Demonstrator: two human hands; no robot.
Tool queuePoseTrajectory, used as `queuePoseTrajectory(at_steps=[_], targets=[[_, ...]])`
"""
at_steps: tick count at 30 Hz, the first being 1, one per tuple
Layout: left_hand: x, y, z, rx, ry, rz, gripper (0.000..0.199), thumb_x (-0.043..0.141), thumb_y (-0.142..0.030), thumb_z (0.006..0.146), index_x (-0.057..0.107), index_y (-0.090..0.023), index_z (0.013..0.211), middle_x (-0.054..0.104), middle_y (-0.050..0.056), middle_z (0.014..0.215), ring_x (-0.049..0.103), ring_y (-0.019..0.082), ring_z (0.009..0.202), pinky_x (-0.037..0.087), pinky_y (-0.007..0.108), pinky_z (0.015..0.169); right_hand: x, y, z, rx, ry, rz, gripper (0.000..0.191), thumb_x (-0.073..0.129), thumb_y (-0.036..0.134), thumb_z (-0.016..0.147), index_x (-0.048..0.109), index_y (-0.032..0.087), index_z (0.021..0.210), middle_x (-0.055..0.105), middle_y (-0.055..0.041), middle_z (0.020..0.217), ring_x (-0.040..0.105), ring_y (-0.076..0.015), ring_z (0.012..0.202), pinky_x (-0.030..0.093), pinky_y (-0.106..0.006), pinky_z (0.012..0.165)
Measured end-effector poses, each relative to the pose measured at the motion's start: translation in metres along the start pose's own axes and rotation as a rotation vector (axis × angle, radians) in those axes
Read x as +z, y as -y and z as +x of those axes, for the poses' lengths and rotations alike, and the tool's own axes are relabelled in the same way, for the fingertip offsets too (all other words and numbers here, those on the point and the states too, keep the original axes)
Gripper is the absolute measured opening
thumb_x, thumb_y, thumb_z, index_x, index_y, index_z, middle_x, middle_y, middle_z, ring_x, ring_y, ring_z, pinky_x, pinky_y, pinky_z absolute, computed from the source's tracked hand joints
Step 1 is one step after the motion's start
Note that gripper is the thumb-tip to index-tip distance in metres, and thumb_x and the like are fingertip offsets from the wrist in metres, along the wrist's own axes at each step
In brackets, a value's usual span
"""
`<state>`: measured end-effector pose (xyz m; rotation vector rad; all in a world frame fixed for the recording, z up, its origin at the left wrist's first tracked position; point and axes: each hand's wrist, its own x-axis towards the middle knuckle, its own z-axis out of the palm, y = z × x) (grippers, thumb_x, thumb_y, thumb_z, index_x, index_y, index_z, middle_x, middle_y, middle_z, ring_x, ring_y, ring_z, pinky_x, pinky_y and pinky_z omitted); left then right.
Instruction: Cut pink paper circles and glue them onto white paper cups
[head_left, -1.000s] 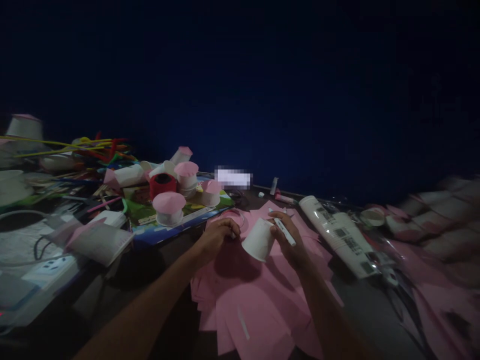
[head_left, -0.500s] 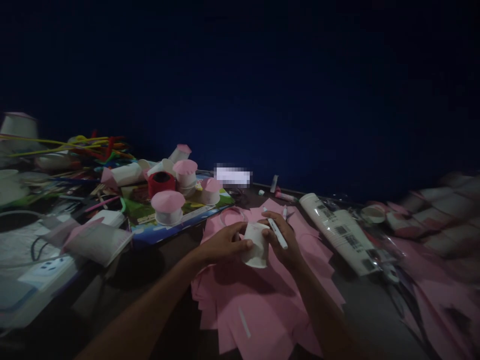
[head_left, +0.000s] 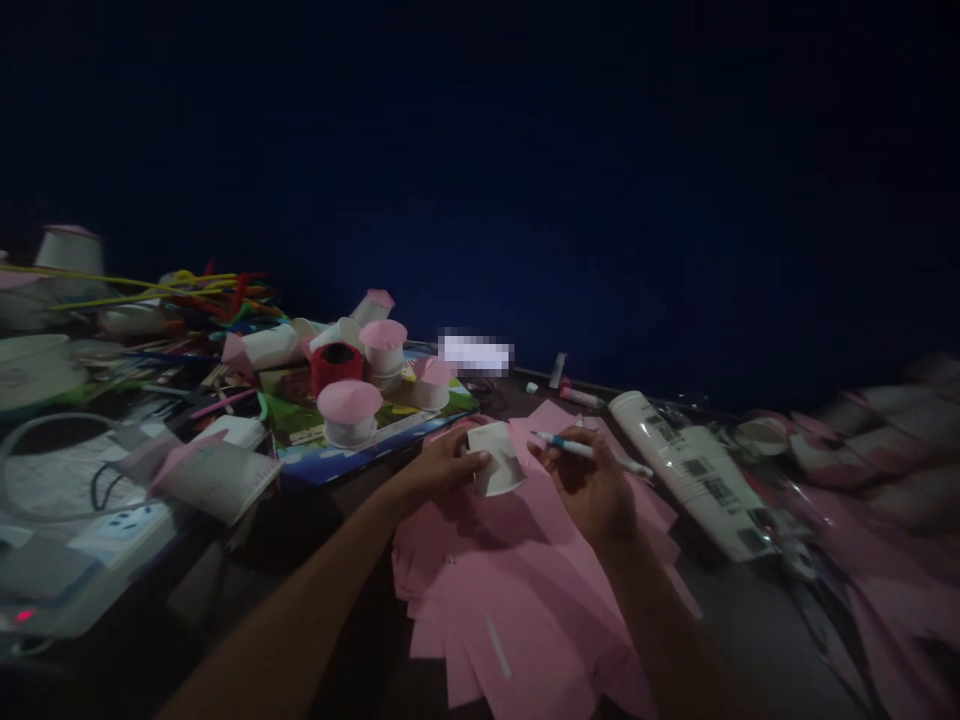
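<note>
A white paper cup (head_left: 498,462), turned upside down and tilted, is in the grip of my left hand (head_left: 444,468), with the thumb across its side. To its right, my right hand (head_left: 592,490) holds a white marker (head_left: 589,448) with a blue band between thumb and fingers. The marker's tip points left toward the cup, a short gap away. Under both hands lies a spread pile of pink paper sheets (head_left: 517,600). Part of the cup's far side is hidden.
On the left, several cups with pink paper tops surround a red spool (head_left: 337,370) on a colourful board (head_left: 322,455). A power strip (head_left: 112,545) sits nearer. Stacked cups in plastic (head_left: 690,470) lie right. Coloured pipe cleaners (head_left: 217,297) are heaped at back left.
My right hand has come off the cup and moved right, turning the marker so its tip points left. My left hand has tilted the cup. The view has shifted slightly.
</note>
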<state>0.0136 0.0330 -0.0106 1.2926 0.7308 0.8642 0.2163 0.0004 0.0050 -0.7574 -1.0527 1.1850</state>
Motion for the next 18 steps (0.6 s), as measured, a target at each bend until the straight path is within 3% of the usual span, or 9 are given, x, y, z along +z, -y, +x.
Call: queuePoseTrajectory(at_steps=[3,6,12,18], targets=[[-0.001,0.004,0.001,0.016,-0.019,0.046,0.041,0.062,-0.035,0.074,0.055,-0.014,0.107,0.059,0.008,0.098,0.053,0.018,0.088,0.042,0.027,0.074,0.004,-0.011,-0.007,0.027,-0.016,-0.087,0.016,0.061,0.035,0.072,0.056,0.021,0.078,0.052,0.0035,0.058,0.052,-0.0121,0.056,0.045,-0.029,0.056],[-0.003,0.007,0.002,0.025,-0.026,0.018,0.043,0.061,-0.034,0.075,0.052,-0.015,0.112,0.058,0.008,0.102,0.053,0.019,0.092,0.042,0.028,0.077,0.006,-0.022,-0.015,-0.019,-0.089,-0.238,0.013,0.062,0.029,0.071,0.056,0.018,0.076,0.054,0.0033,0.059,0.045,-0.0083,0.049,0.036,-0.021,0.046],[-0.004,0.013,0.003,0.014,-0.018,-0.079,0.052,0.063,-0.034,0.074,0.046,-0.018,0.121,0.054,0.008,0.109,0.051,0.022,0.101,0.043,0.029,0.079,0.012,-0.027,-0.022,-0.126,-0.098,-0.368,0.014,0.058,0.031,0.076,0.056,0.017,0.078,0.064,-0.0035,0.076,0.044,-0.0081,0.050,0.035,-0.022,0.046],[-0.003,0.008,0.001,0.058,0.027,-0.068,0.045,0.061,-0.034,0.076,0.048,-0.019,0.117,0.054,0.007,0.106,0.050,0.022,0.102,0.043,0.029,0.081,0.009,-0.024,-0.024,-0.203,-0.087,-0.481,0.009,0.055,0.028,0.080,0.057,0.019,0.081,0.060,0.0013,0.066,0.047,-0.0095,0.053,0.038,-0.023,0.050]])
